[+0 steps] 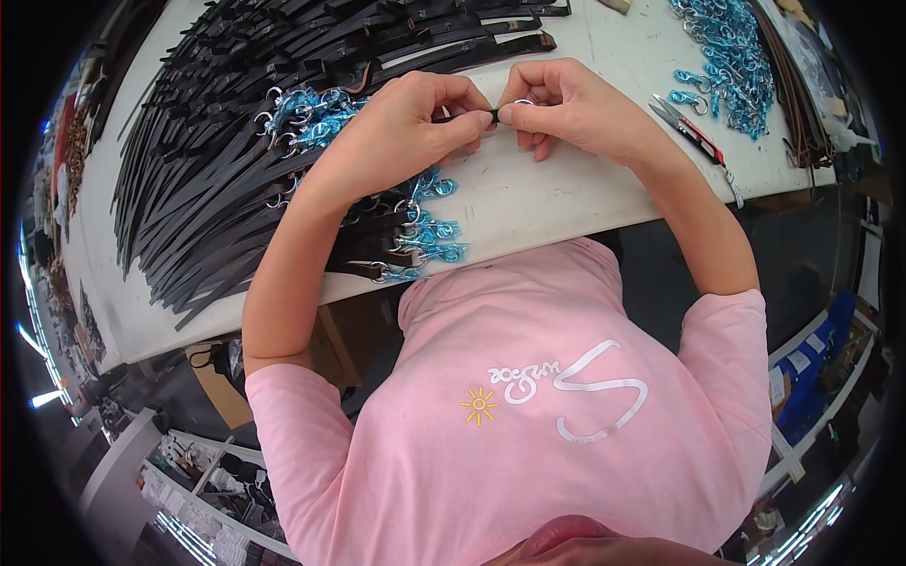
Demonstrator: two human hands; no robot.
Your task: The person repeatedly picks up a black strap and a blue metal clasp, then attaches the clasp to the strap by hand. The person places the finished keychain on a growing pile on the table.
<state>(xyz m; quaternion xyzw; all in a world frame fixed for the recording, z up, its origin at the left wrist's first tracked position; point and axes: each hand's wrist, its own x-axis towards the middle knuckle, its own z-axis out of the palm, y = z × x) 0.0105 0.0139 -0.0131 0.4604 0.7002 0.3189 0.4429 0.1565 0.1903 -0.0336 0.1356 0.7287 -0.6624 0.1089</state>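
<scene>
Table (585, 203): white
Strap (494, 116): I see it sideways between both hands
Left hand (420, 118): clamped on strap
Right hand (576, 108): clamped at strap's end

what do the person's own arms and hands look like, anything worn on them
Short, plain pink sleeves: left sleeve and right sleeve. Below them, the left forearm and right forearm show no watch or band. The left hand and right hand wear no gloves.
</scene>
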